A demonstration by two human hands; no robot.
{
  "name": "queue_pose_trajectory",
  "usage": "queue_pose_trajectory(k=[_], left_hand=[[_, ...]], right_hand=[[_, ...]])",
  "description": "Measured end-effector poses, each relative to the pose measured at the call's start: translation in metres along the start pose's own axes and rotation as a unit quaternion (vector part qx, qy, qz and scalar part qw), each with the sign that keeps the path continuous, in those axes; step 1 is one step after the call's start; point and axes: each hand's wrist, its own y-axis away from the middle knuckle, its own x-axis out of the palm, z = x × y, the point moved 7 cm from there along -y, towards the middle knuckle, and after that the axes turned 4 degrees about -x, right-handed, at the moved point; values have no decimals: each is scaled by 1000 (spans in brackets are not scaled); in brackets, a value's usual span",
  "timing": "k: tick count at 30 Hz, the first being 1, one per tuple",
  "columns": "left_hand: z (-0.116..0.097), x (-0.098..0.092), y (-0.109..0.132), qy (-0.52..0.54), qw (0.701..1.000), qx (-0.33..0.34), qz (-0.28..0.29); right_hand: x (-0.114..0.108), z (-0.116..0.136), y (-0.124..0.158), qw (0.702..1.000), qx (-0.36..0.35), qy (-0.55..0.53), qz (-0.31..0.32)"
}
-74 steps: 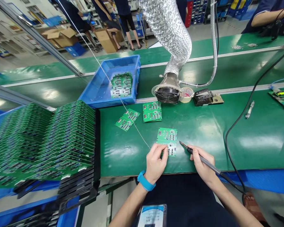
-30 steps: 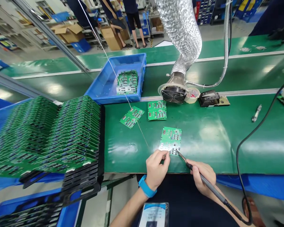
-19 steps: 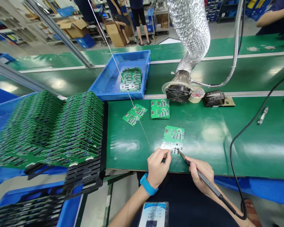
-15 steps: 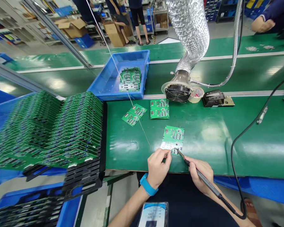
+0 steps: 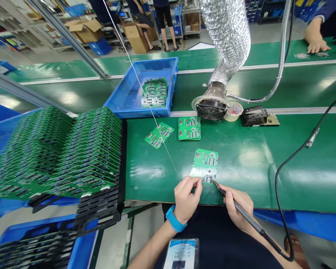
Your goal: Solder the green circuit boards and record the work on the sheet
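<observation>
As the left grip (image 5: 186, 198) pinches solder wire (image 5: 169, 155), the right grip (image 5: 236, 205) closes on a soldering iron (image 5: 245, 213).

Grey factory flr (image 5: 240, 33) is seen beyond a 2nd green assy-line belt (image 5: 190, 63) — cardboard boxes (image 5: 136, 39) are stacked near a steel cart (image 5: 192, 18), and parts racks w/ blue bins (image 5: 264, 11) are ranged behind — overhead light is reflected off the belt.

The soldering iron's tip (image 5: 212, 181) has moved onto the circuit board (image 5: 205, 165), and a co-worker's hand (image 5: 315, 42) has come down at upper right.
</observation>
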Motion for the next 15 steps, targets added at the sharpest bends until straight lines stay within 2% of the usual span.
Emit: queue_pose_trajectory(k=[4,15], left_hand=[[3,-4,2,19,999,-8,-27],[2,-3,2,17,1000,-7,-17]], right_hand=[[0,1,0,1000,-14,-6,-7],[-1,2,-1,1000,-15,-6,-10]])
